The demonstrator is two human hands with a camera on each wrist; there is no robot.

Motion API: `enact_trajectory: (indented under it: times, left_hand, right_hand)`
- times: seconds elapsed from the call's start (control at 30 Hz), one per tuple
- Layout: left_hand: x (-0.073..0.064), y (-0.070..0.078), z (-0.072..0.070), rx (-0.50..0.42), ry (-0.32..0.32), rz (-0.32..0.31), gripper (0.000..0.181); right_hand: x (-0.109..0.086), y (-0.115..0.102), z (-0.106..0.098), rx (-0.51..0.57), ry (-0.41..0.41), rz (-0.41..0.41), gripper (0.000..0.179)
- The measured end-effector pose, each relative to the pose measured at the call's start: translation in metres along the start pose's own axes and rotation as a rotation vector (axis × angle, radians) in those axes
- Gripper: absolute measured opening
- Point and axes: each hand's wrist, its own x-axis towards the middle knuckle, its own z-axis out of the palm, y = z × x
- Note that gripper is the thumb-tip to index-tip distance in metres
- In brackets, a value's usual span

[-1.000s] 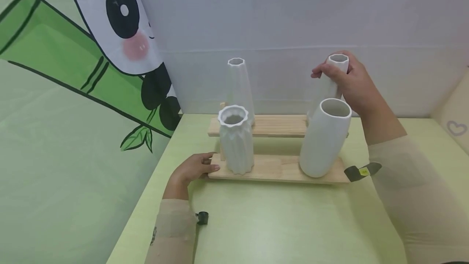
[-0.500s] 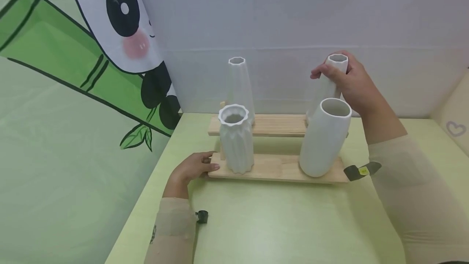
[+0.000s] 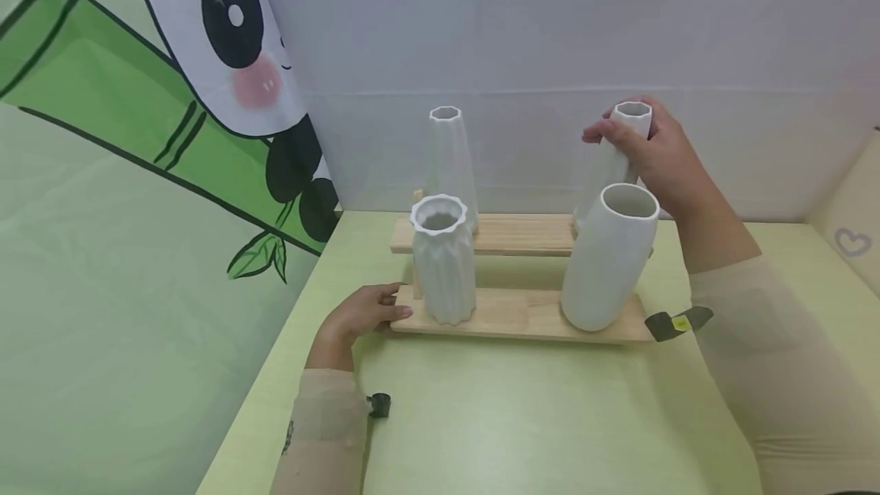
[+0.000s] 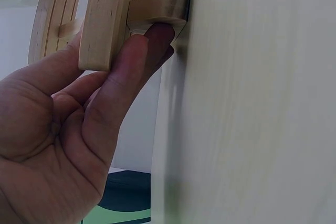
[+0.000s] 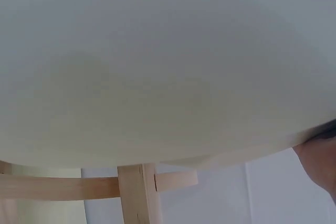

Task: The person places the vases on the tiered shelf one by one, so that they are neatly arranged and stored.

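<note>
A two-tier wooden rack (image 3: 509, 313) bears several white vases. My left hand (image 3: 364, 312) grips the left end of its front board, thumb on top; in the left wrist view the fingers (image 4: 128, 61) reach under the board (image 4: 107, 19). At the back right, my right hand (image 3: 660, 151) holds a tall faceted vase (image 3: 622, 163) near its neck. A smooth rounded vase (image 3: 608, 266) stands in front of it, hides its lower part and fills most of the right wrist view. On the left are a ribbed vase (image 3: 445, 273) in front and a tall slim vase (image 3: 452, 159) behind.
The rack stands on a pale yellow-green table (image 3: 509, 418). A white cloth backdrop (image 3: 536, 37) hangs close behind it. To the left is a green cloth with a printed panda (image 3: 206, 59). A side panel with a heart (image 3: 852, 241) is at far right.
Almost nothing differs. Both hands keep their holds and the vases stay in place; the head view shifts very slightly.
</note>
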Motion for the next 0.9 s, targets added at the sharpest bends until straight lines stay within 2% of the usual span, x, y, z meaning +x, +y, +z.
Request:
enact_trajectory:
  times: [0.23, 0.43, 0.6, 0.67, 0.77, 0.9]
  left_hand:
    - [0.002, -0.001, 0.003, -0.024, 0.006, -0.005, 0.073]
    - [0.004, 0.002, 0.004, -0.002, 0.012, 0.003, 0.073]
    - [0.004, 0.008, -0.003, 0.062, 0.046, 0.004, 0.075]
    - [0.003, 0.012, -0.007, 0.073, 0.08, 0.016, 0.075]
    - [0.0, 0.023, -0.013, 0.069, 0.179, 0.06, 0.079]
    - [-0.012, 0.04, -0.017, 0.063, 0.311, 0.16, 0.086]
  right_hand:
    - [-0.001, 0.004, -0.002, 0.034, -0.028, -0.035, 0.041]
    - [-0.017, 0.016, -0.008, 0.182, 0.045, -0.107, 0.056]
    - [-0.038, 0.027, -0.012, 0.296, 0.094, -0.114, 0.069]
    - [-0.05, 0.032, -0.014, 0.307, 0.132, -0.103, 0.071]
    - [-0.073, 0.038, -0.02, 0.299, 0.166, -0.104, 0.069]
    - [-0.103, 0.041, -0.023, 0.16, 0.14, -0.091, 0.06]
